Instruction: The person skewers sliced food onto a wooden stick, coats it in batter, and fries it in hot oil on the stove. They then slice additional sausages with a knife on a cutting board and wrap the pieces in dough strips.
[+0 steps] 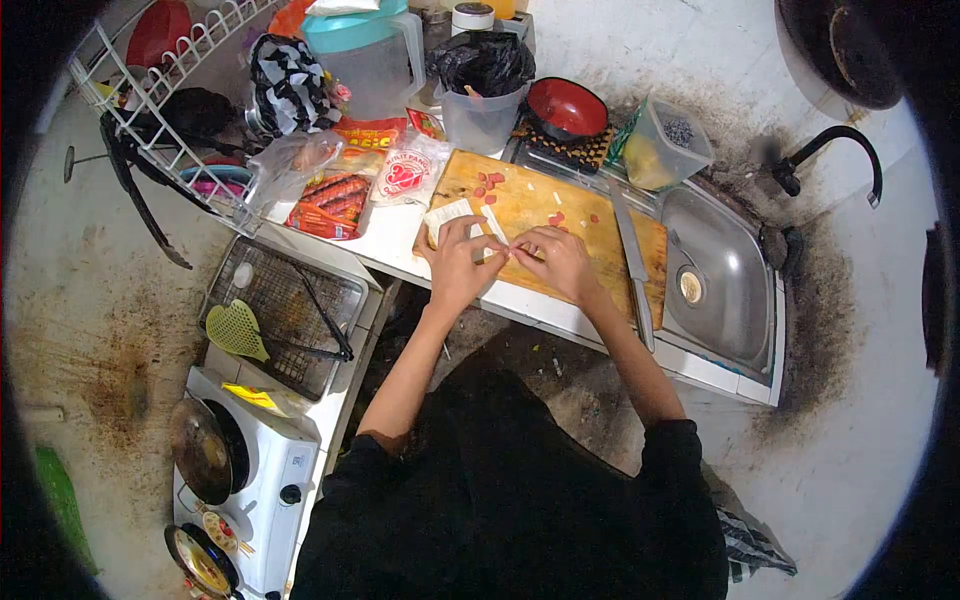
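My left hand (465,265) and my right hand (555,260) meet over the near edge of the wooden cutting board (565,200). Thumbs and fingertips are pinched together around something small and pale, too small to name. Pale, flat wonton wrappers (449,214) lie beside my left fingers, with a narrow wrapper strip (494,226) just beyond the fingertips. Reddish sausage slices (488,184) are scattered on the board's far left, and more small pieces (557,218) lie past my right hand. A long knife (630,240) rests across the board's right side.
A sink (725,270) with a black faucet (830,155) is at right. Behind the board stand a red-lined bowl (567,108) and a bag-lined plastic container (483,115). Sausage packaging (335,205) and a wrapper bag (410,172) lie left. A stove (285,465) holds pans.
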Demonstrator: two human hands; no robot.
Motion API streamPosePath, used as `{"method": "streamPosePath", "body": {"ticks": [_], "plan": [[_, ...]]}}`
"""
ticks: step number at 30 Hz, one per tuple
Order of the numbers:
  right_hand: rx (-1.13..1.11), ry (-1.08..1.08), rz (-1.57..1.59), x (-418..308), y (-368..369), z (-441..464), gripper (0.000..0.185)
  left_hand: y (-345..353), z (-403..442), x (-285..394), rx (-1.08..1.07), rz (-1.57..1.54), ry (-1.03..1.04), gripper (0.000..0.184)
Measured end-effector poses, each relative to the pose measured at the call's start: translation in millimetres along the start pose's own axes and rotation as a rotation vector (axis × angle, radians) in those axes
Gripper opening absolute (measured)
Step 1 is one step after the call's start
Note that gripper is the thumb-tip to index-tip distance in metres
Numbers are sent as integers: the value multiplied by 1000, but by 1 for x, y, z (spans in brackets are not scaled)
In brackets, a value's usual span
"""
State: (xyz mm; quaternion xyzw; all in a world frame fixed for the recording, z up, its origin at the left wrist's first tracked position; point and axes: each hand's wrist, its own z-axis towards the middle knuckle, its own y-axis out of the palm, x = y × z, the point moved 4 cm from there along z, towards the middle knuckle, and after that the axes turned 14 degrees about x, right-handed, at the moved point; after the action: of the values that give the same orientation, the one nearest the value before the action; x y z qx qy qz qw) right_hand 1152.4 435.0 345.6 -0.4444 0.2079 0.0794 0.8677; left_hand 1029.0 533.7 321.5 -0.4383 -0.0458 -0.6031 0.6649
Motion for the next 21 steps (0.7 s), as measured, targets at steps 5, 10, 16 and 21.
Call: {"method": "streamPosePath", "body": {"ticks": [5, 10, 16, 21], "plan": [[132, -201, -2, -3, -5, -5, 12, 2, 0, 0, 15, 10, -6, 11], [143, -305, -56, 3, -4, -8, 13, 0, 3, 1, 8, 0, -30, 9], [117, -267, -44, -3, -5, 0, 11, -5, 9, 0, -107, 6, -54, 19], [16, -194, -3, 4, -3, 11, 12, -7, 8, 4, -77, 36, 23, 21]]}}
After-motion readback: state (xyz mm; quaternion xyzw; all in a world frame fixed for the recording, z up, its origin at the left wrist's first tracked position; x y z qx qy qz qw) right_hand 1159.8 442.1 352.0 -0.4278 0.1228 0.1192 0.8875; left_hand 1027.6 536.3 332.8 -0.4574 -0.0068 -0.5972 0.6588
